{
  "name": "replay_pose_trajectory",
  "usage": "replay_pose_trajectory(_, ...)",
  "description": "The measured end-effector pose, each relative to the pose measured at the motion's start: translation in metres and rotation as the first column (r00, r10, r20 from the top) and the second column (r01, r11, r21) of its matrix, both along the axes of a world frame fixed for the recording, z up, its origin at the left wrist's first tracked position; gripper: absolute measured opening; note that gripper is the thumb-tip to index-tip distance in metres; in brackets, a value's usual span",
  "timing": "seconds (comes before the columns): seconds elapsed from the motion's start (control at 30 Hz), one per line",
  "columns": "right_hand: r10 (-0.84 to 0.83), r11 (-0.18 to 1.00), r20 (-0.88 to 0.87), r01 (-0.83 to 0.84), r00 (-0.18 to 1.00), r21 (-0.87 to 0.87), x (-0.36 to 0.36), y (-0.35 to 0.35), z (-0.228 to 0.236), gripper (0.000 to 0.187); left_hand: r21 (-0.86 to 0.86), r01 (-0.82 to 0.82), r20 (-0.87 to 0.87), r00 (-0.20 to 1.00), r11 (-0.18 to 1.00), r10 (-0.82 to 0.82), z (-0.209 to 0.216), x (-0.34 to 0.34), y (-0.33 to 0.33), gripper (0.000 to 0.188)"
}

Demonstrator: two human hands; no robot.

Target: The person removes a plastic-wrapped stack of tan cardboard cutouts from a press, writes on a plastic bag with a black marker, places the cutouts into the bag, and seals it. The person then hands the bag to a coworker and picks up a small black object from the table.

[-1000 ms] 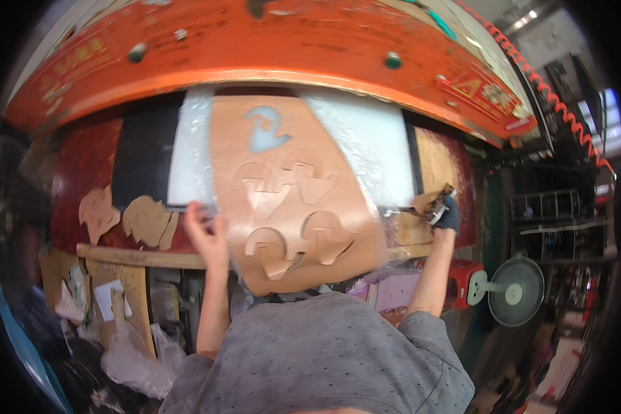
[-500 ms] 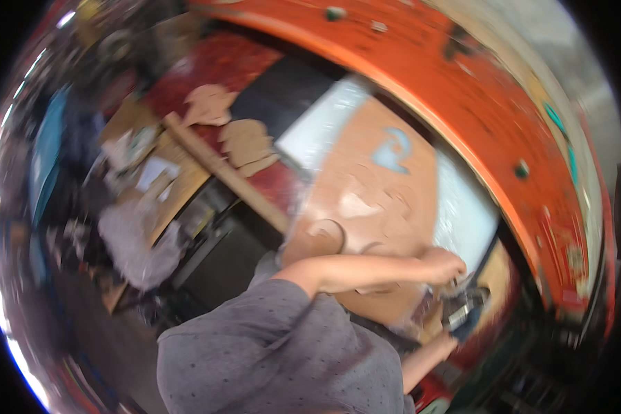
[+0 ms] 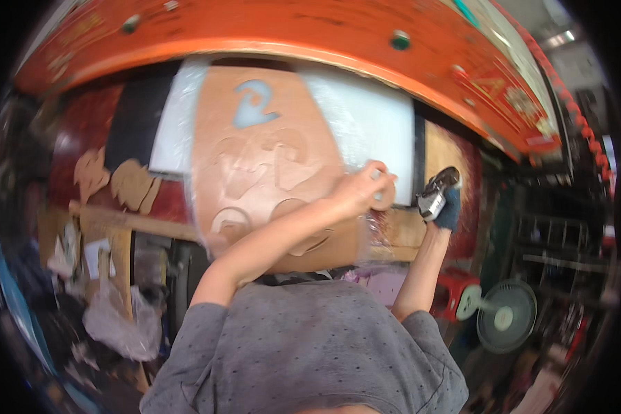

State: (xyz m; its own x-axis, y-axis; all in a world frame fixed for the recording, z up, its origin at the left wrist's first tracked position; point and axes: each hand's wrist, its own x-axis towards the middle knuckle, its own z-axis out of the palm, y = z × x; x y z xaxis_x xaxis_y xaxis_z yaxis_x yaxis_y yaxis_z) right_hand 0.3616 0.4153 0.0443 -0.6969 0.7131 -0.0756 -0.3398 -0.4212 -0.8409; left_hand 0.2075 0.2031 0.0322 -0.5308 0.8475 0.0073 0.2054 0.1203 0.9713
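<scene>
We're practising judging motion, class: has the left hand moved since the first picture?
Yes, rightward: against the white board, the left hand went from near the lower-left corner to the right part.

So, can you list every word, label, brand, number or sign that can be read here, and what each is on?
None reads clearly enough to quote.
Orange machine beam, right end: red sign with a triangle, print too blurred.
Same beam, left end: faint yellowish marks, too blurred.
Dark metal tool in the right hand: pale patch, possibly a glint, too small to tell.
Tan sheet: no writing visible.
</scene>
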Motion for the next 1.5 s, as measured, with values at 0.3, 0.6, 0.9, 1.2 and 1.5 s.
replay_pose_trajectory(0.3, -0.789, 0.484, 0.614, -0.59, 0.025, 0.646, 0.035, 0.032, -0.034, 0.071, 0.464, -0.61, 0.803, 0.595, 0.642, -0.015, 0.047, -0.084, -0.102, 0.044)
replay_pose_trajectory(0.6, -0.177, 0.413, 0.95, -0.857, 0.258, 0.309, -0.064, -0.147, 0.026, 0.056, 0.176, -0.928, 0.614, 0.365, 0.33, 0.699, 0.003, -0.138, -0.391, 0.043)
replay_pose_trajectory(0.9, -0.594, 0.337, 0.773, -0.804, 0.223, 0.491, -0.067, -0.259, -0.039, 0.075, 0.072, -0.925, -0.959, 0.038, 0.372, 0.28, -0.04, -0.137, -0.448, 0.043)
replay_pose_trajectory(1.2, -0.314, 0.606, 0.874, -0.63, 0.372, 0.486, -0.064, -0.213, -0.053, 0.06, 0.229, -0.142, -0.617, 0.744, 0.963, 0.257, 0.009, -0.002, -0.299, 0.022)
replay_pose_trajectory(1.5, -0.363, 0.549, 0.795, -0.578, 0.485, 0.604, -0.065, -0.22, -0.059, 0.057, -0.517, -0.18, 0.177, 0.934, 0.837, 0.31, -0.126, 0.072, -0.384, 0.069)
